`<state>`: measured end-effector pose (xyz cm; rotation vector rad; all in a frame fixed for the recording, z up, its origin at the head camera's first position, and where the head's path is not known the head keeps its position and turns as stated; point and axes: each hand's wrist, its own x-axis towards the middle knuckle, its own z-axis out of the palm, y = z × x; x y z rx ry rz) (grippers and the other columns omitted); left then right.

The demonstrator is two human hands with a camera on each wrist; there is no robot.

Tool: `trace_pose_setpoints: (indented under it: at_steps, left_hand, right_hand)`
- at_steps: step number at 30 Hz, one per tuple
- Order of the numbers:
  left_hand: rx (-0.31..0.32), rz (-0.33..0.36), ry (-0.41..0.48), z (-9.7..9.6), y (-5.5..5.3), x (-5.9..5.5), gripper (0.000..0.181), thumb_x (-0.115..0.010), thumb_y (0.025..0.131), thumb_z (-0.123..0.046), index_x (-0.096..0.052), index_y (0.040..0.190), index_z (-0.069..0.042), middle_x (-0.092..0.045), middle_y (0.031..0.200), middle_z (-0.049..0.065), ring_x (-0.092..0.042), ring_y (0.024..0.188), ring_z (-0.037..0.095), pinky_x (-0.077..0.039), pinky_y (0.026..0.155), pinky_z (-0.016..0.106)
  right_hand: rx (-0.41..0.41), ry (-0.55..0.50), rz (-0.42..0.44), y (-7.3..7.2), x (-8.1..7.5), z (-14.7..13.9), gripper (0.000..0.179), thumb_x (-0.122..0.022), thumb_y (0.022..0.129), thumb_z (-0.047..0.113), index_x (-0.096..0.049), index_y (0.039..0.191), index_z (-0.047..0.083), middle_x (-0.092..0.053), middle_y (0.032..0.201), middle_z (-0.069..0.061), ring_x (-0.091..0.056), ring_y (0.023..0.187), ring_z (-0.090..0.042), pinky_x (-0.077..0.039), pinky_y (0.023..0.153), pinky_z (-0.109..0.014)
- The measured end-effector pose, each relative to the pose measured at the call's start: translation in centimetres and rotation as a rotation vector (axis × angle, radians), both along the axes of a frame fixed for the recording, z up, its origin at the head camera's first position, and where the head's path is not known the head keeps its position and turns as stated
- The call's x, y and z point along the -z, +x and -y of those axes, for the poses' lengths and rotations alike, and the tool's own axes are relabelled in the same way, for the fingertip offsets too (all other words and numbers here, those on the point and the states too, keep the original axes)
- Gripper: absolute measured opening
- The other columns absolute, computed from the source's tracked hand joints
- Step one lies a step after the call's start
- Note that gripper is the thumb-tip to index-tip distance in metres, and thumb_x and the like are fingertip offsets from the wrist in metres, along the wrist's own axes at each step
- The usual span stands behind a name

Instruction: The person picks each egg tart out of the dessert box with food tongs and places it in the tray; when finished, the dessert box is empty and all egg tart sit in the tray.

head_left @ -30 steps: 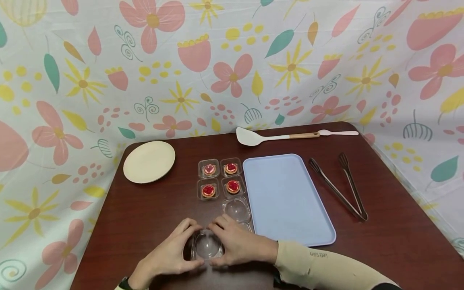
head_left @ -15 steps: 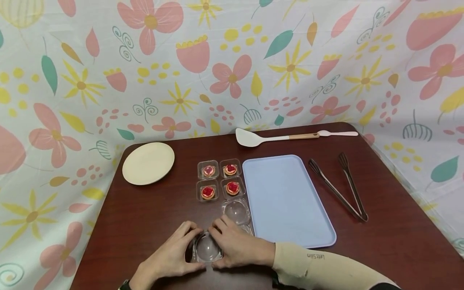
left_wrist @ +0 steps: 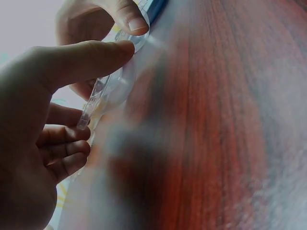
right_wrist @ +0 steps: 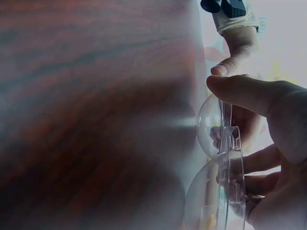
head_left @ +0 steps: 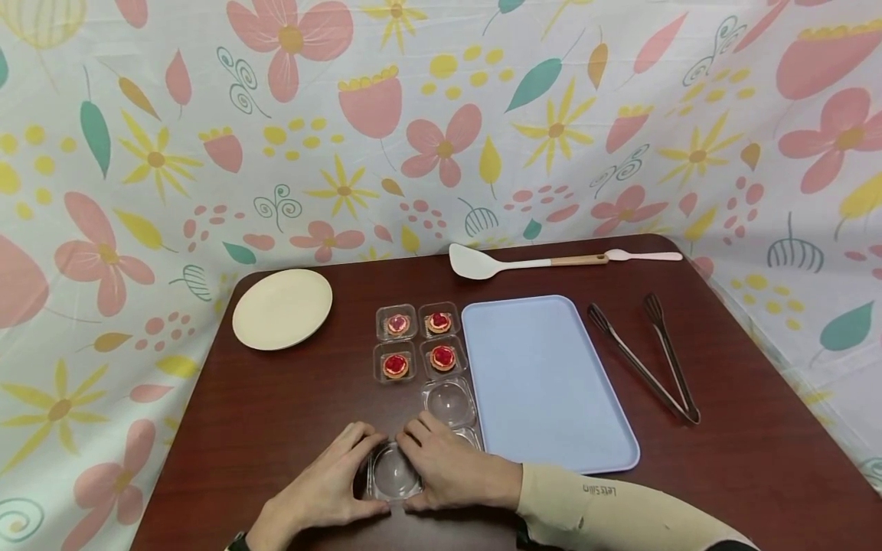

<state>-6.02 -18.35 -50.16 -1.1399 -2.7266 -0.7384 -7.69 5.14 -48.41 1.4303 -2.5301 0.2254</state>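
A clear plastic domed lid (head_left: 396, 471), square at the rim, lies between my two hands low in the head view. My left hand (head_left: 329, 478) grips its left edge, thumb at the near corner and fingers at the far one. From the opposite side my right hand (head_left: 448, 468) holds it with thumb and curled fingers. Both thumbs come close together in the left wrist view. Beyond my right hand is another clear domed lid (head_left: 449, 402), with a further one partly hidden by that hand. Several small red-topped tarts (head_left: 443, 357) sit in clear square containers (head_left: 386, 373) farther back.
Right of the containers lies a light blue tray (head_left: 547, 383). Metal tongs (head_left: 651, 367) rest spread beyond it. A cream plate (head_left: 282, 309) is at the back left. Along the back edge lie a white spatula (head_left: 475, 262) with a wooden handle and a pink fork-like utensil (head_left: 644, 255).
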Motion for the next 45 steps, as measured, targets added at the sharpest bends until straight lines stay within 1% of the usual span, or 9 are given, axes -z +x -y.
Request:
trace_pose_setpoints:
  at_steps: [11, 19, 22, 27, 33, 36, 40, 42, 45]
  left_hand:
    - [-0.023, 0.022, -0.032, 0.0, 0.1, -0.2, 0.081, -0.089, 0.06, -0.048, -0.059, 0.124, -0.009, -0.05, 0.117, -0.005, -0.046, 0.11, 0.006, -0.048, 0.092, 0.03]
    - [-0.016, -0.001, -0.031, -0.1, 0.2, -0.3, 0.084, -0.088, 0.062, -0.052, -0.057, 0.126, -0.007, -0.049, 0.118, -0.002, -0.046, 0.11, 0.008, -0.048, 0.09, 0.031]
    - [-0.015, 0.005, -0.024, -0.1, 0.2, -0.3, 0.089, -0.087, 0.061, -0.056, -0.056, 0.128, -0.006, -0.049, 0.119, -0.001, -0.046, 0.11, 0.009, -0.048, 0.09, 0.032]
    - [-0.024, 0.037, -0.026, 0.0, 0.3, -0.5, 0.098, -0.085, 0.059, -0.062, -0.054, 0.131, -0.004, -0.048, 0.121, -0.001, -0.045, 0.113, 0.009, -0.049, 0.091, 0.032]
    - [-0.042, 0.056, -0.045, 0.1, 0.3, -0.7, 0.103, -0.082, 0.059, -0.065, -0.051, 0.136, -0.004, -0.047, 0.124, -0.001, -0.045, 0.115, 0.01, -0.048, 0.093, 0.035]
    - [-0.044, 0.069, -0.044, 0.2, 0.2, -0.9, 0.103, -0.081, 0.06, -0.067, -0.052, 0.136, -0.005, -0.047, 0.124, -0.001, -0.045, 0.115, 0.011, -0.048, 0.093, 0.037]
    - [-0.037, 0.078, -0.044, 0.3, -0.3, -1.3, 0.1, -0.077, 0.064, -0.069, -0.051, 0.137, -0.005, -0.047, 0.126, -0.001, -0.045, 0.115, 0.012, -0.047, 0.093, 0.039]
    - [-0.035, 0.081, -0.046, 0.4, -0.7, -1.5, 0.099, -0.076, 0.066, -0.069, -0.051, 0.138, -0.005, -0.046, 0.127, -0.001, -0.045, 0.116, 0.012, -0.047, 0.094, 0.039]
    - [-0.036, 0.093, -0.051, 0.5, -1.4, -1.9, 0.098, -0.079, 0.067, -0.064, -0.05, 0.139, -0.005, -0.045, 0.128, -0.001, -0.044, 0.118, 0.013, -0.046, 0.095, 0.04]
  right_hand:
    - [-0.008, 0.033, -0.009, -0.1, 0.0, 0.0, 0.088, -0.073, 0.064, 0.072, -0.059, 0.118, 0.005, -0.057, 0.106, -0.002, -0.048, 0.099, -0.017, -0.045, 0.09, -0.028]
    - [-0.004, 0.05, 0.004, 0.0, -0.1, -0.2, 0.094, -0.072, 0.064, 0.074, -0.058, 0.122, 0.002, -0.055, 0.109, -0.005, -0.047, 0.101, -0.019, -0.045, 0.091, -0.03]
    - [0.0, 0.047, 0.015, 0.0, -0.1, -0.3, 0.097, -0.072, 0.062, 0.076, -0.057, 0.124, 0.002, -0.055, 0.112, -0.006, -0.046, 0.102, -0.019, -0.044, 0.092, -0.03]
    - [0.002, 0.028, 0.046, 0.0, -0.2, -0.4, 0.101, -0.073, 0.059, 0.077, -0.057, 0.125, 0.002, -0.054, 0.114, -0.006, -0.046, 0.103, -0.02, -0.044, 0.092, -0.03]
    - [0.005, 0.01, 0.084, -0.1, -0.4, -0.6, 0.102, -0.071, 0.062, 0.077, -0.056, 0.128, 0.002, -0.055, 0.116, -0.007, -0.047, 0.104, -0.019, -0.046, 0.091, -0.029]
    - [0.013, 0.0, 0.114, -0.1, -0.7, -0.6, 0.099, -0.07, 0.065, 0.076, -0.055, 0.129, 0.001, -0.055, 0.118, -0.007, -0.047, 0.105, -0.018, -0.047, 0.091, -0.028]
    - [0.018, -0.02, 0.171, -0.4, -1.3, -0.7, 0.093, -0.071, 0.07, 0.071, -0.055, 0.131, 0.002, -0.055, 0.12, -0.006, -0.047, 0.107, -0.018, -0.048, 0.092, -0.029]
    - [0.015, -0.032, 0.187, -0.8, -1.6, -0.8, 0.088, -0.071, 0.073, 0.068, -0.055, 0.13, 0.003, -0.055, 0.12, -0.006, -0.047, 0.108, -0.018, -0.047, 0.093, -0.029]
    - [0.014, -0.059, 0.201, -1.4, -2.1, -0.8, 0.081, -0.073, 0.075, 0.062, -0.057, 0.128, 0.003, -0.055, 0.119, -0.005, -0.047, 0.108, -0.018, -0.047, 0.093, -0.03]
